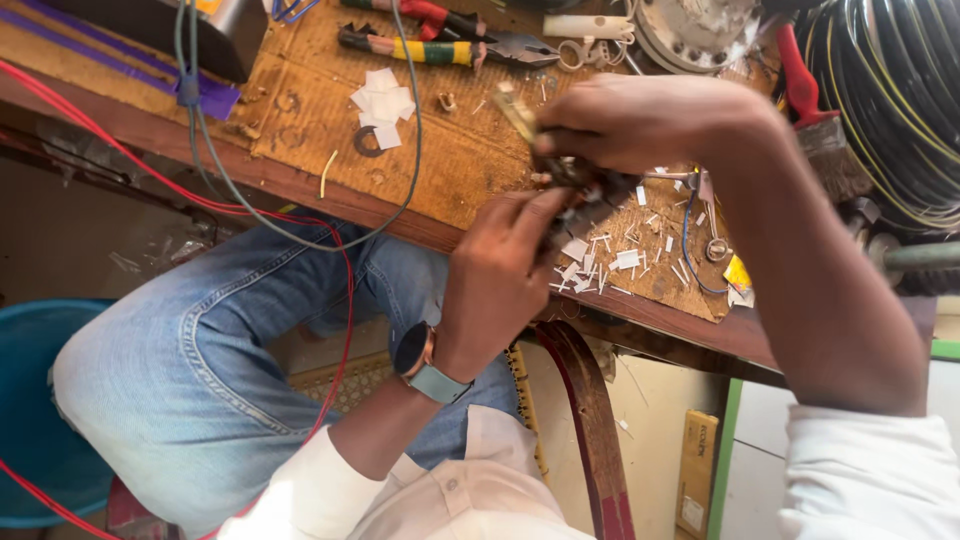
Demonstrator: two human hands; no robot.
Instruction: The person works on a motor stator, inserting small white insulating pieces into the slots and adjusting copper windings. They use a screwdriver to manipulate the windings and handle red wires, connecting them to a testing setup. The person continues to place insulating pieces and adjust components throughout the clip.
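My left hand (500, 275), with a watch on the wrist, pinches a small dark part (580, 180) from below at the edge of the wooden workbench (300, 185). My right hand (650, 120) closes on the same part from above and also holds a thin yellowish tool (515, 112) that sticks out to the left. Most of the part is hidden by my fingers. Small white snippets (610, 262) lie scattered on the cardboard mat (440, 170) just under my hands.
Pliers with striped handles (440, 50) and a pile of white paper squares (383, 105) lie farther back. A metal disc (695, 30) and coiled black cable (890, 90) sit at the right. Red and grey wires (200, 190) hang over the bench edge. A blue tub (30, 400) stands on the floor.
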